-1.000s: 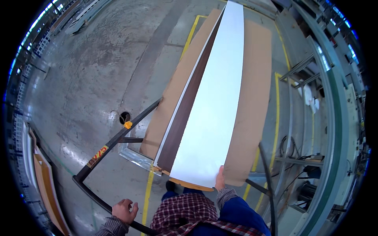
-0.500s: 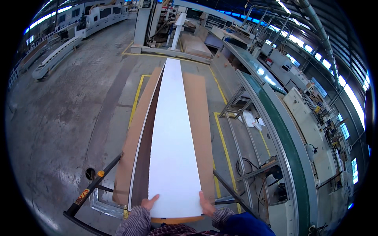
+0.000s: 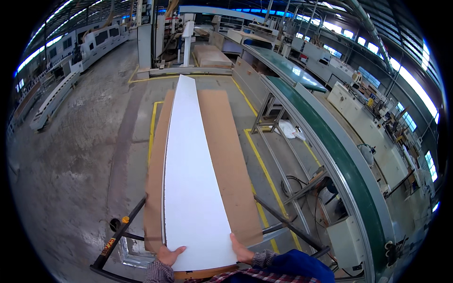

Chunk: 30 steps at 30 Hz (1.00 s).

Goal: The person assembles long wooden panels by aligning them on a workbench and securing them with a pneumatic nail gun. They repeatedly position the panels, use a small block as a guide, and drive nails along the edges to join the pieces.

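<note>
White panel (image 3: 191,174), long and narrow, is laid lengthwise on a wider stack of brown boards (image 3: 222,155) carried by a black-framed cart (image 3: 118,236). Its near end is gripped at both corners: the left hand (image 3: 169,255) is closed on the left corner, the right hand (image 3: 243,252) on the right. Beside the panel runs a green conveyor (image 3: 339,155) over grey concrete floor (image 3: 75,155). Both forearms are cut off by the lower edge.

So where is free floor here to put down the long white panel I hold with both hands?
Left: wide bare grey concrete floor, between the brown board stack under the long white panel and the far machines. Ahead: a strip before the yellow line. Right is crowded: metal frames, cables, green conveyor belt. The left hand and right hand grip the near end.
</note>
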### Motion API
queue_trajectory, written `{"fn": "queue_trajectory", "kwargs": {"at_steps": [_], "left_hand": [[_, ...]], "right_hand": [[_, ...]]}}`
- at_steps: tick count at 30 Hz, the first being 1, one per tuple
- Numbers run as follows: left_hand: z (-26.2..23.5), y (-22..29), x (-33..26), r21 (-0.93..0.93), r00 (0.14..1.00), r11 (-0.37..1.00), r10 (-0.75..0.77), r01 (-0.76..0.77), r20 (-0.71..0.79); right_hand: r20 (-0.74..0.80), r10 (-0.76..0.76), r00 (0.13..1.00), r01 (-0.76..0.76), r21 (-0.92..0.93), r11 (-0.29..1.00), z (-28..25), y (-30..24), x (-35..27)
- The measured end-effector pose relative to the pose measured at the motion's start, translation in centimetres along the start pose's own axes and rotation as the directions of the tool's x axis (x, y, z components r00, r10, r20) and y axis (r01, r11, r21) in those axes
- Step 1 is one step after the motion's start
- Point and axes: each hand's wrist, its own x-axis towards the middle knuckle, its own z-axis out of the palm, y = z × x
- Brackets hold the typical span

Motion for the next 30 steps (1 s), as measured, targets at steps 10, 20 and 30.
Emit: {"fn": "queue_trajectory", "kwargs": {"at_steps": [10, 20, 30], "left_hand": [[-2.0, 6.1, -2.8, 0.415, 0.986, 0.909, 0.093, -0.029, -0.135], [-4.0, 7.5, -7.4, 0.261, 0.992, 0.961, 0.112, -0.091, -0.066], [-6.3, 11.3, -12.4, -0.116, 0.903, 0.903, 0.423, -0.414, 0.069]], "right_hand": [[-0.007, -0.124, 0.992, 0.123, -0.062, 0.991, 1.5, 2.7, 2.9], [-0.173, -0.133, 0.976, 0.110, -0.140, 0.984, 5.2, 0.4, -5.4], [0.122, -0.032, 0.992, 0.019, 0.111, 0.994, 8.6, 0.6, -8.6]]}}
